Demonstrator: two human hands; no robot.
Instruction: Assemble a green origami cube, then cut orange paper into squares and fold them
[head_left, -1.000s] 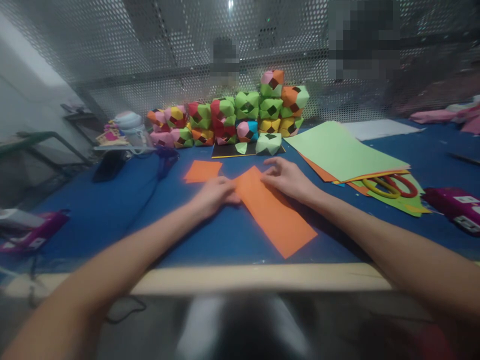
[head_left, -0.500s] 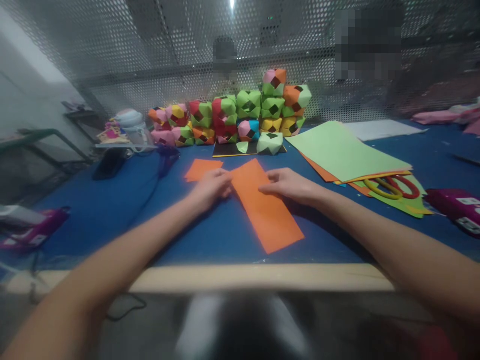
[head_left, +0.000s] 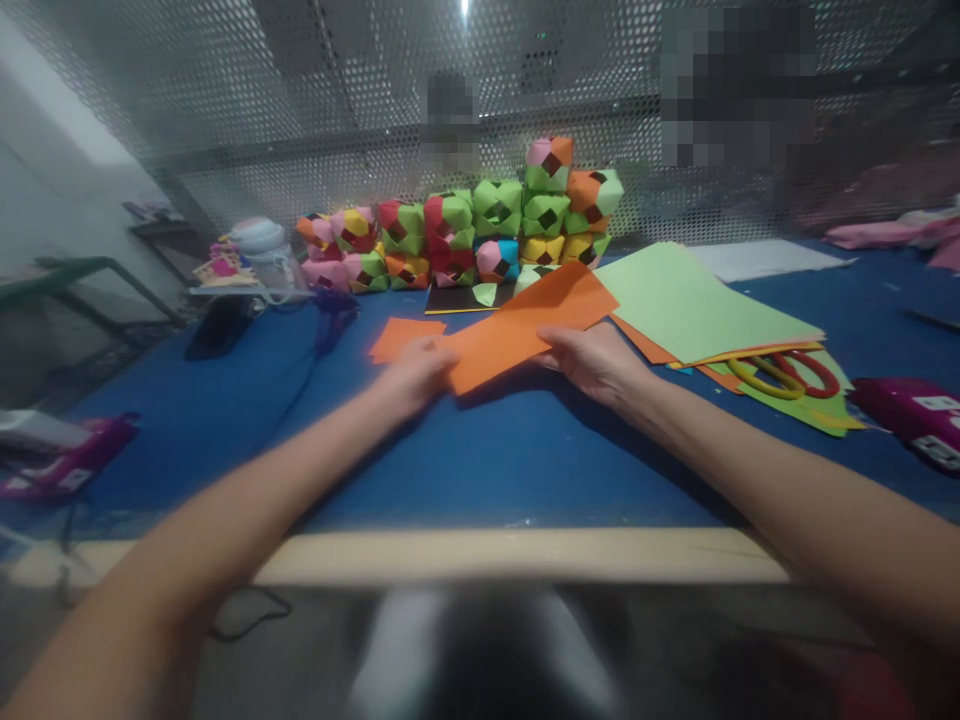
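A long orange paper strip [head_left: 525, 320] is lifted off the blue table [head_left: 480, 460], slanting up to the right. My left hand [head_left: 412, 372] pinches its near left end. My right hand [head_left: 596, 358] grips the strip's lower edge near the middle, fingers curled under it. A smaller orange paper square [head_left: 401, 336] lies flat just left of my left hand. Behind the strip stands a row of stacked colourful folded paper cubes [head_left: 480, 232].
A pile of green and orange sheets [head_left: 690, 305] lies to the right, with red and yellow scissors [head_left: 784, 372] on its near end. A pink device [head_left: 911, 415] sits at far right, another [head_left: 67, 462] at far left. A perforated metal screen [head_left: 300, 120] backs the table.
The orange strip lay flat, pointing toward me. Both hands have lifted it and swung it so that its far end now points up and right, over the cubes' base.
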